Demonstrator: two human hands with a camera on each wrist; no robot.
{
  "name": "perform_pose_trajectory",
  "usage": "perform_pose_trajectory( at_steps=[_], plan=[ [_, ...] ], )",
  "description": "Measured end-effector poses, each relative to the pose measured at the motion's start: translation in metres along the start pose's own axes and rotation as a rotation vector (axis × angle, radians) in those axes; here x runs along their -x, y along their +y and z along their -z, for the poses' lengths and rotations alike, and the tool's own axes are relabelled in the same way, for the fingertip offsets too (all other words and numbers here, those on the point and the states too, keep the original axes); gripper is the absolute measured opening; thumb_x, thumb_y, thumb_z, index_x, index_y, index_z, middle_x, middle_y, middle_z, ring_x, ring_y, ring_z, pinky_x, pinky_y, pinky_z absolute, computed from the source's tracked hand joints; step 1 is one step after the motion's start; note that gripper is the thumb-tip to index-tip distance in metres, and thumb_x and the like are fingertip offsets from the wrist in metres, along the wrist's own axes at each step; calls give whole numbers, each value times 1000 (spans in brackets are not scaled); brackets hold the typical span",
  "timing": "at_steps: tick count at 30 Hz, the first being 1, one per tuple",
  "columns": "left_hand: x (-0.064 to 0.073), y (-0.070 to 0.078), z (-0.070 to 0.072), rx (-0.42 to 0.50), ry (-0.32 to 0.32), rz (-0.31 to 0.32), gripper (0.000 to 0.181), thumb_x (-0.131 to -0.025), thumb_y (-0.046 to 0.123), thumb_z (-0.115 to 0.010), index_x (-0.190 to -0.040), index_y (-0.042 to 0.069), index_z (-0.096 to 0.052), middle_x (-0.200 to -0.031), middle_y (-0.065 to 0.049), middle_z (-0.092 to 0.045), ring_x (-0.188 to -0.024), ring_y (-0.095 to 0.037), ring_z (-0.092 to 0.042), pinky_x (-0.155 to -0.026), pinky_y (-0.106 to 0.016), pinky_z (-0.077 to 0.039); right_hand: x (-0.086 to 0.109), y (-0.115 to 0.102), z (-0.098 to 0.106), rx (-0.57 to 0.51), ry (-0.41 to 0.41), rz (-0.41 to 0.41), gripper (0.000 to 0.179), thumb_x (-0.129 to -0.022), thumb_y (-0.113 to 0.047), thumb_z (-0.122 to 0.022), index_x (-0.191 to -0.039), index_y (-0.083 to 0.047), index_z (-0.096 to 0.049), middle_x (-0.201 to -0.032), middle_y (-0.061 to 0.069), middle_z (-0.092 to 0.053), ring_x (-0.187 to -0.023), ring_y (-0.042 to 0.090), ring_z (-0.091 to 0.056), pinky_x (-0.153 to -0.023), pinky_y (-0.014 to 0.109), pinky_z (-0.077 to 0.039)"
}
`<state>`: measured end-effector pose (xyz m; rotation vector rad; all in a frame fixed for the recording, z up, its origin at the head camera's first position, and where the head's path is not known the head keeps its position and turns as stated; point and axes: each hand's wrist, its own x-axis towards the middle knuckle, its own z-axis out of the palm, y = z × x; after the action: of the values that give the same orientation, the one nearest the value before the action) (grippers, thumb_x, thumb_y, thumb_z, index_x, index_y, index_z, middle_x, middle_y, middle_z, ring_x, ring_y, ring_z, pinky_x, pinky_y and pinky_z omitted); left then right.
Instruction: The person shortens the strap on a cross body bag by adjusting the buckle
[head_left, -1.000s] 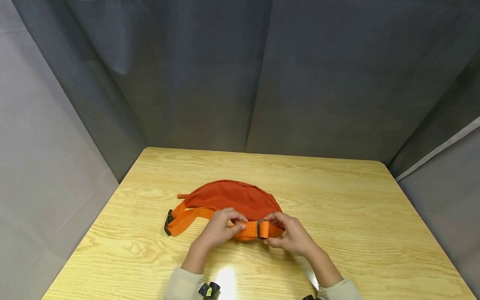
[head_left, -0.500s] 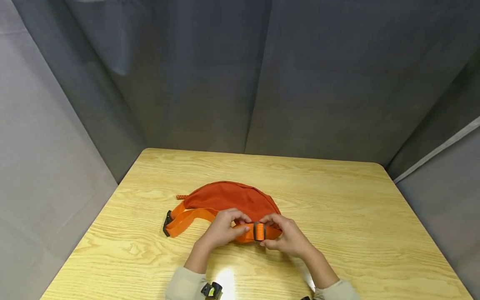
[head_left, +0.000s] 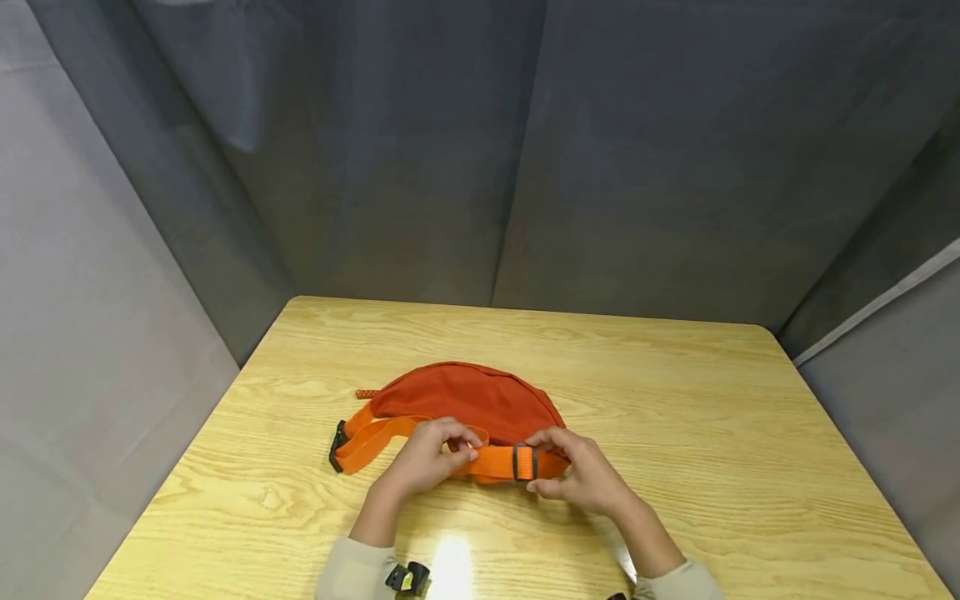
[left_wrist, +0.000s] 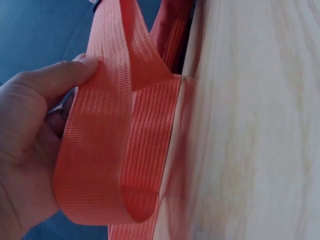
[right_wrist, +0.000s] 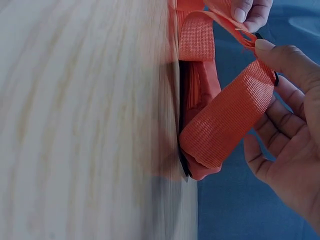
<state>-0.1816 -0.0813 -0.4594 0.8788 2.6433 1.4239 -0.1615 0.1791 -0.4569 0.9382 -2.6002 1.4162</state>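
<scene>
A red-orange waist bag (head_left: 465, 400) lies on the table with its curved side away from me. Its orange strap (head_left: 495, 461) runs along the near side through a black slide buckle (head_left: 525, 462). My left hand (head_left: 429, 454) pinches the strap left of the buckle, and in the left wrist view a loop of strap (left_wrist: 95, 165) hangs below the thumb. My right hand (head_left: 581, 472) pinches the slide buckle by its edges between thumb and fingers. Seen from the right wrist, the strap (right_wrist: 230, 115) slopes from that buckle down to the bag's end.
A black clip buckle (head_left: 337, 446) lies at the strap's left bend, beside a patterned zipper pull (head_left: 366, 393). The wooden table (head_left: 675, 400) extends around the bag. Grey curtains (head_left: 375, 150) stand behind and at both sides.
My left hand has moved left along the strap, away from the slide buckle, and more flat strap shows between them. The right hand stays at the buckle.
</scene>
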Motion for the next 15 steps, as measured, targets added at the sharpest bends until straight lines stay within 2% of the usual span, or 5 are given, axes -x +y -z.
perform_pose_trajectory(
  at_steps=[4, 8, 11, 15],
  plan=[
    [-2, 6, -5, -29, -6, -1, 12, -80, 9, -73, -91, 13, -70, -81, 7, -58, -78, -11, -54, -70, -31, -47, -1, -18, 3, -2, 3, -13, 45, -65, 2, -82, -104, -1, -60, -92, 7, -65, -79, 30, -61, -70, 43, -50],
    [-6, 17, -16, -67, -47, -13, 37, -73, 22, -81, -107, 17, -67, -99, 7, -59, -94, -14, -52, -83, -38, -42, -2, -34, 7, -20, -6, -9, 43, -66, 5, -80, -104, 5, -59, -92, 13, -64, -80, 32, -61, -71, 45, -50],
    [-10, 23, -24, -77, -66, -26, 51, -68, 28, -84, -114, 19, -64, -105, 9, -58, -99, -12, -51, -86, -35, -40, -2, -29, 4, -34, -4, -3, 45, -66, 5, -80, -106, 5, -59, -95, 14, -64, -81, 32, -61, -71, 47, -50],
    [-13, 24, -30, -80, -54, -18, 51, -65, 27, -86, -111, 20, -64, -102, 12, -58, -93, -7, -51, -82, -29, -42, -1, -8, -2, -37, -8, 9, 47, -69, -4, -82, -110, 0, -59, -100, 9, -64, -83, 28, -62, -72, 43, -51]
  ],
)
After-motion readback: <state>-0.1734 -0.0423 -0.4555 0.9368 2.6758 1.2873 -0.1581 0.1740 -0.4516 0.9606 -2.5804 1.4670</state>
